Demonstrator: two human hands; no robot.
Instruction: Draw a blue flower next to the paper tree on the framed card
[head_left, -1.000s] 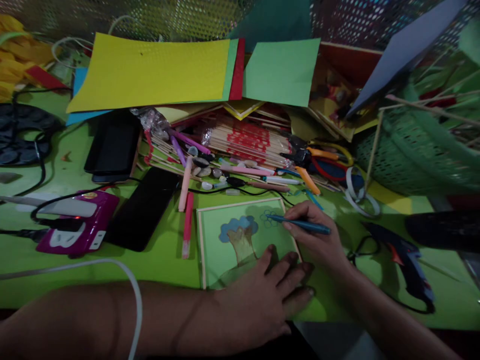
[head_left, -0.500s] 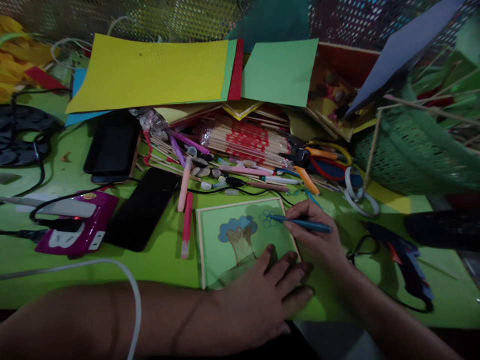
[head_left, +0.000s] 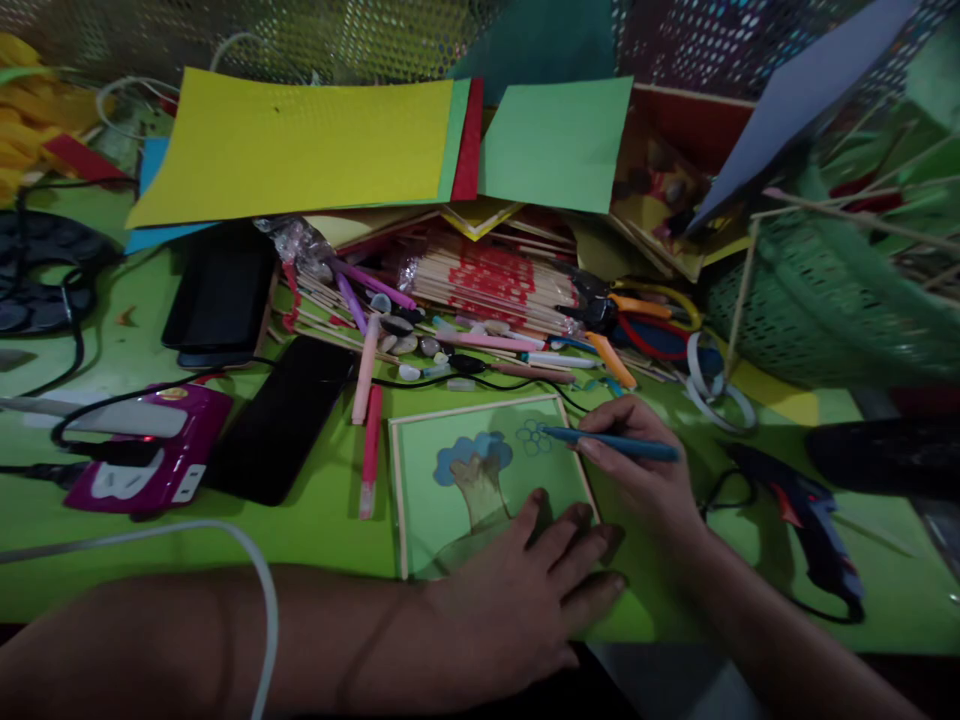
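A green sheet of paper edged with thin wooden sticks lies on the table in front of me. It carries a tree with a brown trunk and blue crown, and right of that a small outlined blue flower. My left hand rests flat over the sheet's lower right part, fingers spread, hiding that corner. Beyond the right edge, my right hand grips a blue felt-tip pen. The pen's tip points left, at the flower's right side.
Behind the sheet lie bundled wooden sticks, pebbles, markers and scissors. Phones and a purple power strip with cables are at left. A glue gun and green basket stand right; a white cable crosses my left forearm.
My right hand and the pen have shifted slightly right, with the pen tip now at the flower's right side. My left hand stays flat on the sheet.
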